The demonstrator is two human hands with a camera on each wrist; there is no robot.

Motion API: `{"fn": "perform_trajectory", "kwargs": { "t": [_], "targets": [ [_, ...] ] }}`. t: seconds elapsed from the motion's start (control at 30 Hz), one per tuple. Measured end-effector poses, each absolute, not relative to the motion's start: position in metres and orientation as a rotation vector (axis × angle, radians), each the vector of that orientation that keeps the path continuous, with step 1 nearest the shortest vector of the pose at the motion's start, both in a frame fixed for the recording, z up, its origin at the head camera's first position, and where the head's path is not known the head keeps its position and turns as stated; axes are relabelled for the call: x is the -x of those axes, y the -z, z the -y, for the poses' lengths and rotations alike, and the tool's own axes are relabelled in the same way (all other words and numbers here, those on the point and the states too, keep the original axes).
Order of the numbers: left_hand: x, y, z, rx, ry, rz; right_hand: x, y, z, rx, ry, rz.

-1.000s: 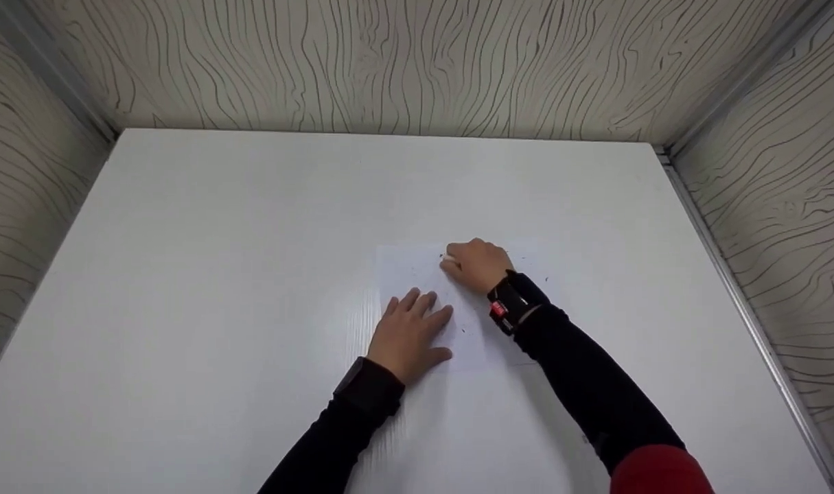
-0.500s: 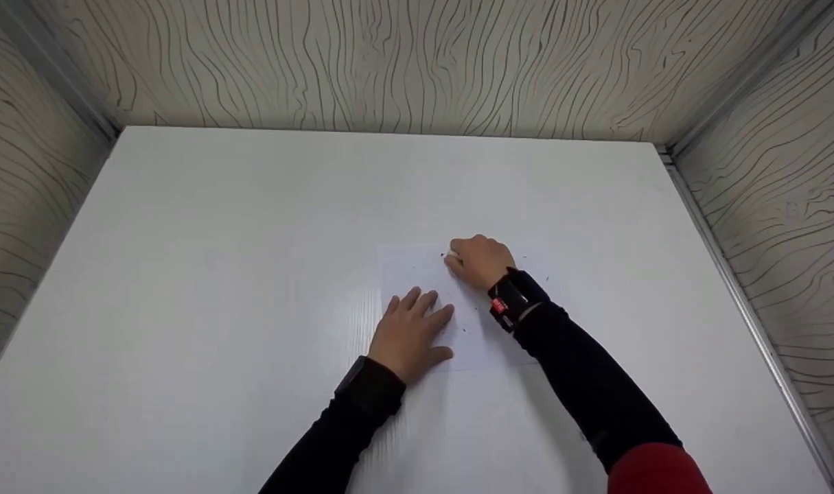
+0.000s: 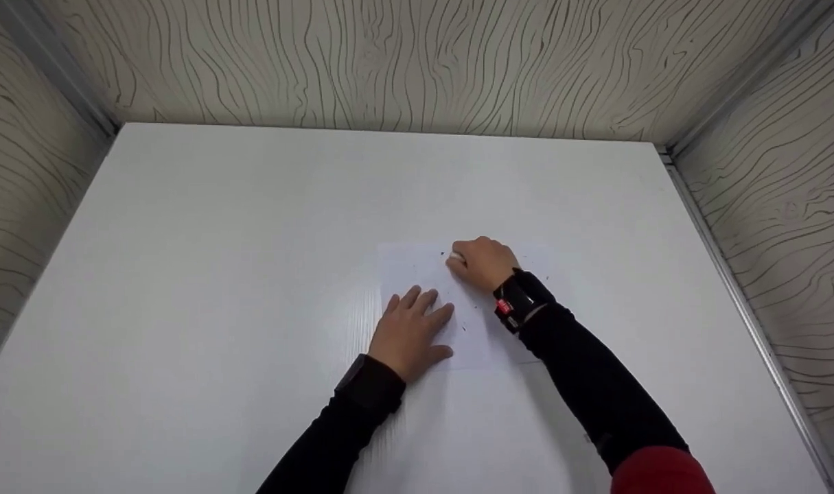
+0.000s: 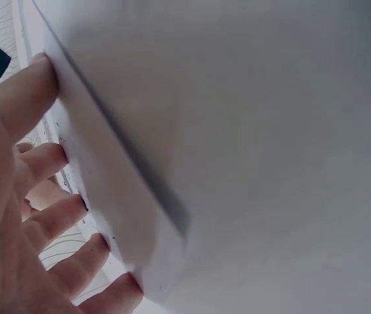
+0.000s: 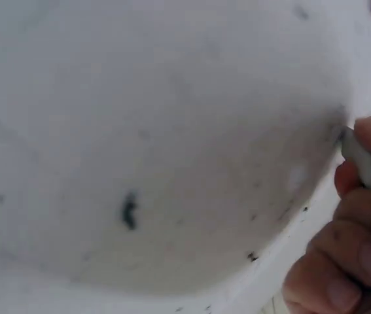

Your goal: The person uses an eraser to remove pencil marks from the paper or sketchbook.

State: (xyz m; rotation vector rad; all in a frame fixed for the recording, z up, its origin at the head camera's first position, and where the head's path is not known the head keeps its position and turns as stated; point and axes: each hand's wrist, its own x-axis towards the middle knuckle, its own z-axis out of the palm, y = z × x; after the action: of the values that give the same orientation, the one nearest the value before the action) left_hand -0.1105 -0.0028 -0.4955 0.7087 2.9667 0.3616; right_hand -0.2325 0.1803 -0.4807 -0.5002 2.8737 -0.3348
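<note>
White table (image 3: pixel 252 274) enclosed on the far, left and right sides by walls (image 3: pixel 389 62) with a wavy wood-grain pattern. Metal strips (image 3: pixel 732 274) line the corners.

**Hidden, cropped and blurred parts**

In the head view the right hand (image 3: pixel 484 263) curls over a small white object (image 3: pixel 457 258), covering all but a sliver; what it is cannot be told. The left hand (image 3: pixel 411 334) covers the near left corner of the sheet of paper (image 3: pixel 417 271), whose pale edges barely stand out from the white table (image 3: pixel 217 274). Dark specks on the sheet are too small to identify. The left wrist view is blurred and crops the palm at the frame edge. The right wrist view is blurred too, showing only fingertips (image 5: pixel 358 258) and a grey edge of the object.
</note>
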Motion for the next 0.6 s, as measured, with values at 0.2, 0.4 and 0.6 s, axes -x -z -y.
{"fn": "perform_trajectory", "kwargs": {
  "t": [0.2,0.4,0.6],
  "targets": [
    [0.112,0.493,0.0,-0.718,-0.354,-2.98,0.245,0.475,-0.189,0.371,0.317,-2.944],
    [0.109,0.497,-0.003,-0.712,-0.375,-2.969,0.244,0.474,-0.192,0.354,0.264,-2.983],
    [0.11,0.497,0.0,-0.694,-0.374,-2.978,0.232,0.479,-0.19,0.524,0.329,-2.897]
  ]
}}
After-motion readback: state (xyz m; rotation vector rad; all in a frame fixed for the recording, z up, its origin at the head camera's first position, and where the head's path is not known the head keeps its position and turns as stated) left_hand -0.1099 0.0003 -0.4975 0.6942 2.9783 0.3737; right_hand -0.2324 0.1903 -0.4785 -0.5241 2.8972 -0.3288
